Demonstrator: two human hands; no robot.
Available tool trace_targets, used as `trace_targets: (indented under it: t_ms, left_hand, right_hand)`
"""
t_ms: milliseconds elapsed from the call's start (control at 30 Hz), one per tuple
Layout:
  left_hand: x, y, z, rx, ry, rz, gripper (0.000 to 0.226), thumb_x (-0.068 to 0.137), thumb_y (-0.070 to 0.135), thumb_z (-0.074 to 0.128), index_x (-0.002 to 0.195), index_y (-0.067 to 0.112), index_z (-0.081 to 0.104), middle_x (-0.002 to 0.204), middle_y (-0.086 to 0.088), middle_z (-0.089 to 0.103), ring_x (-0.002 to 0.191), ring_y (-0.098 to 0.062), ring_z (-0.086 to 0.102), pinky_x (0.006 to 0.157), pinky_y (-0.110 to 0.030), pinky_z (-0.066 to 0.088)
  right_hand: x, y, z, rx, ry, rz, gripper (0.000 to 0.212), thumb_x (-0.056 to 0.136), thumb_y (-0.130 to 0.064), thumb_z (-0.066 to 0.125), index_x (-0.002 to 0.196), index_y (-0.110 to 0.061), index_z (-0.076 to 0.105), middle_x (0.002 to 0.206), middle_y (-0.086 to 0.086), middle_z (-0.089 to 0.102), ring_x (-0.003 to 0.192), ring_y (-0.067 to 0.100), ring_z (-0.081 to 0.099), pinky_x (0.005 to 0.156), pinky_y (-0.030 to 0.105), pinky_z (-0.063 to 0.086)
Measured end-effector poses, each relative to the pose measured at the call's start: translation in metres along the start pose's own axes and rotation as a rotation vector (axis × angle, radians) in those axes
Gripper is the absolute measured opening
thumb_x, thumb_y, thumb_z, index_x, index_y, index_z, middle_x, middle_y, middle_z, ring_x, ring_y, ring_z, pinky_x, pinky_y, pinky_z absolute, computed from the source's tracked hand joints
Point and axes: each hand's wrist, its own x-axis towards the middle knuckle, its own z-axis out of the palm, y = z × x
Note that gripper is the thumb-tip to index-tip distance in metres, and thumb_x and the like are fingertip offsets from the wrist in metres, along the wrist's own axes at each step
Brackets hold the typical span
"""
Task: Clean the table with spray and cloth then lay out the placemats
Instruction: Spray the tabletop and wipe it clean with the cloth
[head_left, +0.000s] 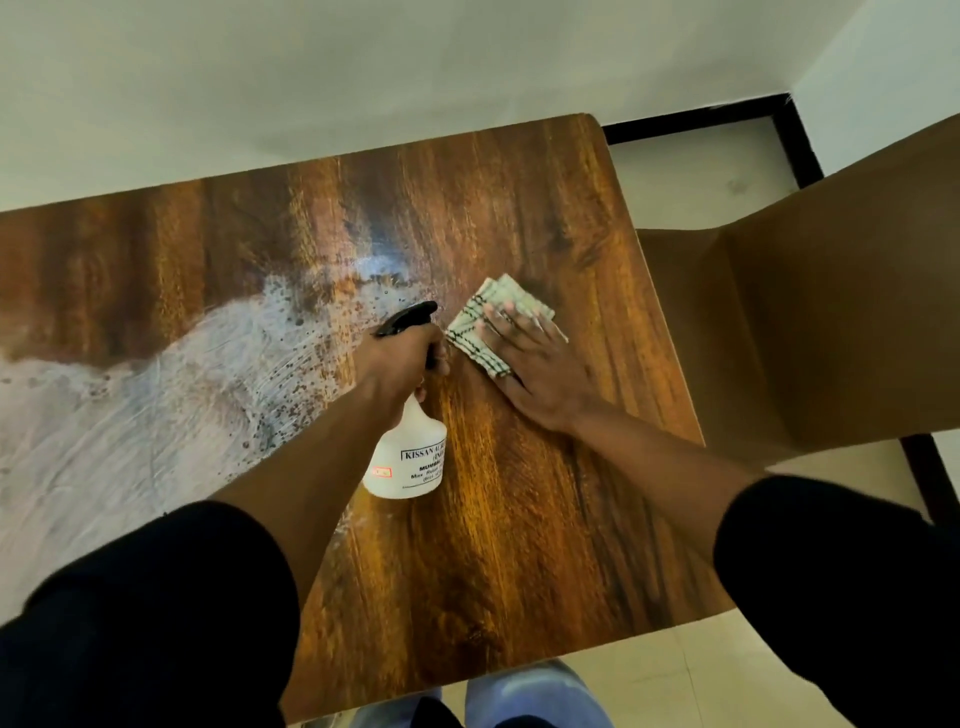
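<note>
The left hand (402, 358) has its fingers wrapped around the neck of a white spray bottle (407, 457), contents not visible, held over the wooden worktop (519, 519). The right hand (530, 358) presses flat, fingers spread, on a folded checked cloth (491, 306) beside wet streaks (156, 389).

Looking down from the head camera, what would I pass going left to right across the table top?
Wet, streaky patch → left hand gripping the spray bottle → right hand flat on the checked cloth → brown chair beside the table.

White wall (363, 67), pale tiled floor (691, 176), brown chair (831, 322) beside table.
</note>
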Motion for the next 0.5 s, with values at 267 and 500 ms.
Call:
trace_targets:
  t_ms: [267, 500]
  left_hand:
    - [0.009, 0.032, 0.027, 0.03, -0.044, 0.059, 0.023, 0.094, 0.012, 0.067, 0.083, 0.031, 0.071, 0.058, -0.002, 0.059, 0.054, -0.021, 0.052, 0.041, -0.026, 0.038]
    - [0.014, 0.03, 0.024, -0.048, 0.054, 0.059, 0.02, 0.094, 0.013, 0.069, 0.084, 0.03, 0.069, 0.068, -0.003, 0.07, 0.06, -0.021, 0.067, 0.047, -0.028, 0.041]
  right_hand:
    - [0.006, 0.045, -0.031, 0.049, 0.138, 0.337, 0.064, 0.109, -0.038, 0.038, 0.166, -0.02, 0.016, 0.173, 0.0, 0.01, 0.16, 0.019, 0.003, 0.128, 0.041, -0.003]
    - [0.067, 0.066, -0.064, 0.338, 0.214, 0.637, 0.059, 0.11, -0.044, 0.035, 0.165, -0.025, 0.023, 0.174, -0.002, 0.009, 0.16, 0.017, -0.001, 0.128, 0.044, -0.003]
